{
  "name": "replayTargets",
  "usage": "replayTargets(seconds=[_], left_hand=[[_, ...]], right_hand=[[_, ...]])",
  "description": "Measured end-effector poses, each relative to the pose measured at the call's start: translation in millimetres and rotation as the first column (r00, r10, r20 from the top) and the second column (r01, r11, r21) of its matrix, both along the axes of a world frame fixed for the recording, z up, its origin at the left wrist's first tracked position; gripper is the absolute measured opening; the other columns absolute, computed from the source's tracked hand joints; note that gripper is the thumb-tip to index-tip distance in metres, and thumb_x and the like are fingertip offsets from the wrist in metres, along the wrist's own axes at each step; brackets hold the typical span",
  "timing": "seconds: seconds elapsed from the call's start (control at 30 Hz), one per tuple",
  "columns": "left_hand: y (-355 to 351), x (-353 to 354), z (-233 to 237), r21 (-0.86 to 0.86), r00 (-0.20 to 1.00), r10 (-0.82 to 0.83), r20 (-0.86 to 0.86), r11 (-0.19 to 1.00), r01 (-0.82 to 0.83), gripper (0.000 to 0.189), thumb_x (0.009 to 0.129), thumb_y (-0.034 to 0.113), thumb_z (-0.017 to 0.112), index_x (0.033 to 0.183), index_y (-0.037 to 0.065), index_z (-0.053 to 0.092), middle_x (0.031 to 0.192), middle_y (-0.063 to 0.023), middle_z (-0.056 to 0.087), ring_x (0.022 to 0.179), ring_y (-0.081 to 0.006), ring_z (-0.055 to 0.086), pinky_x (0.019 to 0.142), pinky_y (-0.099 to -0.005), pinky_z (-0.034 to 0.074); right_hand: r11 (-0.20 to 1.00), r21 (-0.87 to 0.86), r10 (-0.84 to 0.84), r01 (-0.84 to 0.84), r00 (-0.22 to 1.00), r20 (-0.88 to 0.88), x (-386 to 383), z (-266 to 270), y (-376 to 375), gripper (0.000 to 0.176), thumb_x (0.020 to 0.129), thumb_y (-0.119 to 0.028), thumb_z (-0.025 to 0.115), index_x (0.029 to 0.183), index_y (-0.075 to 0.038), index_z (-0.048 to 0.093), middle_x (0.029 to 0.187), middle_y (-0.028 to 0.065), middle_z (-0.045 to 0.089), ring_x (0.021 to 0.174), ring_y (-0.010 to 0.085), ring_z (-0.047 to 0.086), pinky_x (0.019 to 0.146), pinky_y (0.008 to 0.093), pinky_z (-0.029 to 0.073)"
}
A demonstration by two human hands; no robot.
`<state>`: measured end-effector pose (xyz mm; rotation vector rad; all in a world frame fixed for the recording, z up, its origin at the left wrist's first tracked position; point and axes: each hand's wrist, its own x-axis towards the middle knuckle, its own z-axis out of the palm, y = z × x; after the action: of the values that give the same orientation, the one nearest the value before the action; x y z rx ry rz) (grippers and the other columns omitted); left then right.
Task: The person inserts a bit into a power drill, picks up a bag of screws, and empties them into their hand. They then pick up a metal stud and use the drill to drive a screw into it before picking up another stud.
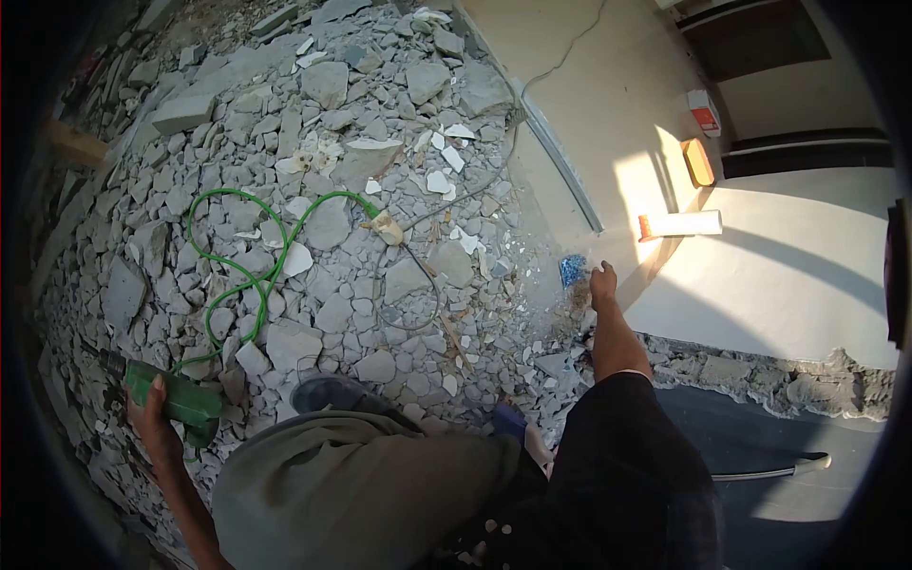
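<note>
My left hand (152, 421) is wrapped round the body of a green power drill (179, 392), whose dark chuck points to the upper left over the rubble. A green cord (261, 285) loops from the drill to a pale plug connector (386, 228), where a dark cable (429, 211) joins it. My right hand (603, 283) is stretched forward with its fingers curled in; I cannot tell what, if anything, is in them. Just left of it lies a small blue speckled piece (572, 270), at the border between rubble and smooth floor.
Broken concrete rubble (328, 85) covers the ground, with my dark shoe (347, 394) on it. A metal strip (560, 166) edges the pale floor. There stand a white roll (684, 224), an orange-yellow block (698, 163) and a red-and-white box (704, 114). A rough broken edge (760, 375) runs at right.
</note>
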<state>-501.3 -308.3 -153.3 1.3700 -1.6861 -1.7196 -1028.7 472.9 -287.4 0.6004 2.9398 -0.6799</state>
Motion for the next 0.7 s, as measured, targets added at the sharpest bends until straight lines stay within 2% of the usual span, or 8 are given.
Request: replayTargets(seconds=[0.07, 0.17, 0.27, 0.37, 0.47, 0.57, 0.7], left_hand=[[1, 3, -3, 0.002, 1.0, -0.016, 0.013, 1.0, 0.016, 0.044, 0.093, 0.032, 0.078, 0.122, 0.004, 0.06, 0.104, -0.0031, 0.063, 0.094, -0.0147, 0.062, 0.09, -0.0317, 0.048], [3, 10, -9, 0.024, 0.999, -0.006, 0.038, 1.0, 0.005, 0.044, 0.092, 0.032, 0.078, 0.12, 0.004, 0.061, 0.102, -0.0026, 0.064, 0.093, -0.0146, 0.062, 0.089, -0.0323, 0.049], [1, 26, -19, 0.042, 0.997, 0.039, 0.06, 0.998, -0.042, 0.043, 0.092, 0.031, 0.079, 0.119, 0.004, 0.061, 0.102, -0.0024, 0.064, 0.093, -0.0147, 0.062, 0.088, -0.0328, 0.05], [0, 34, -22, 0.037, 0.997, 0.046, 0.066, 0.998, -0.049, 0.042, 0.092, 0.031, 0.079, 0.119, 0.004, 0.061, 0.102, -0.0023, 0.064, 0.093, -0.0146, 0.062, 0.088, -0.0329, 0.05], [-1, 37, -22, 0.029, 0.998, 0.041, 0.052, 0.999, -0.043, 0.042, 0.092, 0.03, 0.079, 0.12, 0.004, 0.061, 0.103, -0.0022, 0.064, 0.095, -0.0146, 0.062, 0.09, -0.0328, 0.049], [1, 33, -18, 0.037, 0.997, 0.06, 0.053, 0.997, -0.062, 0.042, 0.092, 0.03, 0.078, 0.121, 0.004, 0.061, 0.104, -0.0023, 0.064, 0.096, -0.0145, 0.061, 0.091, -0.0325, 0.048], [-5, 37, -19, 0.06, 0.997, 0.053, 0.056, 0.997, -0.056, 0.042, 0.094, 0.029, 0.077, 0.123, 0.004, 0.061, 0.106, -0.0024, 0.064, 0.097, -0.0148, 0.061, 0.091, -0.0322, 0.048]], right_hand=[[0.998, -0.057, 0.001, 0.001, 1.0, 0.028, -6, -1, 1, 0.051, 0.098, -0.007, 0.056, 0.148, 0.005, 0.054, 0.148, 0.0239, 0.059, 0.135, 0.0343, 0.058, 0.111, 0.0393, 0.046], [0.998, -0.064, 0.02, -0.016, 0.998, 0.067, -21, -23, 25, 0.046, 0.098, -0.005, 0.055, 0.143, 0.005, 0.06, 0.134, 0.0229, 0.068, 0.123, 0.0311, 0.065, 0.107, 0.0381, 0.048], [0.993, -0.097, -0.054, 0.062, 0.995, 0.08, -16, -6, 8, 0.038, 0.097, -0.001, 0.053, 0.133, 0.005, 0.066, 0.107, 0.0184, 0.075, 0.096, 0.0271, 0.072, 0.088, 0.0349, 0.056], [0.961, -0.232, -0.126, 0.151, 0.985, 0.121, -17, -9, 9, 0.033, 0.096, 0.003, 0.051, 0.123, 0.003, 0.07, 0.087, 0.0122, 0.072, 0.071, 0.0219, 0.069, 0.062, 0.0297, 0.054], [0.887, -0.389, -0.21, 0.25, 0.967, 0.144, -17, -8, 6, 0.03, 0.095, 0.005, 0.051, 0.117, 0.002, 0.071, 0.081, 0.0097, 0.068, 0.061, 0.0201, 0.067, 0.048, 0.0279, 0.051], [0.936, -0.279, -0.182, 0.216, 0.973, 0.143, -13, 4, -17, 0.03, 0.095, 0.004, 0.053, 0.118, 0.0, 0.072, 0.082, 0.0118, 0.069, 0.058, 0.021, 0.066, 0.047, 0.0305, 0.053], [0.958, -0.23, -0.146, 0.17, 0.982, 0.117, -14, 11, -29, 0.036, 0.092, 0.008, 0.053, 0.12, 0.001, 0.074, 0.074, 0.0115, 0.068, 0.05, 0.0214, 0.064, 0.042, 0.0319, 0.049]])
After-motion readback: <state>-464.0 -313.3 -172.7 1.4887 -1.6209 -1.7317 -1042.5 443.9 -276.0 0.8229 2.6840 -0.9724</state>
